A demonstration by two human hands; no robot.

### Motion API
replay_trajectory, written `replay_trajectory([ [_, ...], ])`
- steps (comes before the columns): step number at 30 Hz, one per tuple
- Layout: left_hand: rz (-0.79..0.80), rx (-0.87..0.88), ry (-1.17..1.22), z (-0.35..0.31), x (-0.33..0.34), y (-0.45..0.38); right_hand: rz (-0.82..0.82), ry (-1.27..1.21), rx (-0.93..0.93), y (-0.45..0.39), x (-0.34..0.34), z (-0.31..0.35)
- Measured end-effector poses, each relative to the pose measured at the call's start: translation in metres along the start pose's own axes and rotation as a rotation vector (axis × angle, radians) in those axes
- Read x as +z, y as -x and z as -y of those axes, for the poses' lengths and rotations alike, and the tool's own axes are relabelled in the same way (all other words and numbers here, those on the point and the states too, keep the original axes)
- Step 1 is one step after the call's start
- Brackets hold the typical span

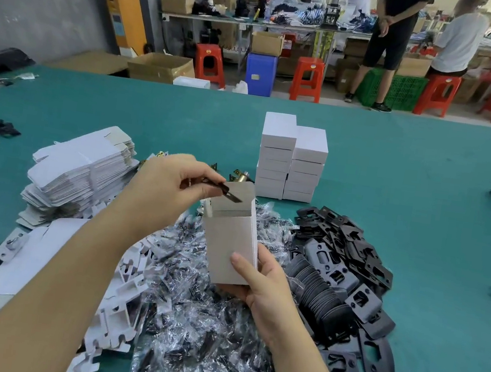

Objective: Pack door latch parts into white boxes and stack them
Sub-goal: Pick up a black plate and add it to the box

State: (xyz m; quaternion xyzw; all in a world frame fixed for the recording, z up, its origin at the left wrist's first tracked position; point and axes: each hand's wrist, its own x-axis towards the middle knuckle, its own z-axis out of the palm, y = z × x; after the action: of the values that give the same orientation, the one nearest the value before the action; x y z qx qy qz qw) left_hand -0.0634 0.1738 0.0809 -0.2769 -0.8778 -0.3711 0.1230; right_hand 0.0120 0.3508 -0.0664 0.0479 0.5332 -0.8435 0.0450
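Right hand (pixel 259 282) gripping upright open white box (pixel 229 243); left hand (pixel 172 182) pinching black latch plate (pixel 230 192) at its mouth. Contents hidden. Closed boxes (pixel 290 160) stacked mid-table.

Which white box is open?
The white box held upright in the right hand, its top flap up. The stacked boxes behind it are all closed.

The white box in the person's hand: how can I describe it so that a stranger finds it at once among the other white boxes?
Start from the green table and find the two stacks of closed white boxes near its middle. Just in front of them, the right hand holds one white box upright above the heap of bagged parts. Only this box has its top flap open, with the left hand pushing a dark latch part into it.
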Motion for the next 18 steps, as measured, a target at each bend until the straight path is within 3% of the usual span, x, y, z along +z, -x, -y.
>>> replay_trajectory([
  [9,0.178,-0.104,-0.352,-0.004,-0.002,-0.015,0.006,-0.004,-0.009,0.001,0.0,0.001],
  [18,0.301,-0.036,-0.31,-0.016,0.004,-0.021,0.026,0.01,-0.022,0.002,0.001,0.001],
])
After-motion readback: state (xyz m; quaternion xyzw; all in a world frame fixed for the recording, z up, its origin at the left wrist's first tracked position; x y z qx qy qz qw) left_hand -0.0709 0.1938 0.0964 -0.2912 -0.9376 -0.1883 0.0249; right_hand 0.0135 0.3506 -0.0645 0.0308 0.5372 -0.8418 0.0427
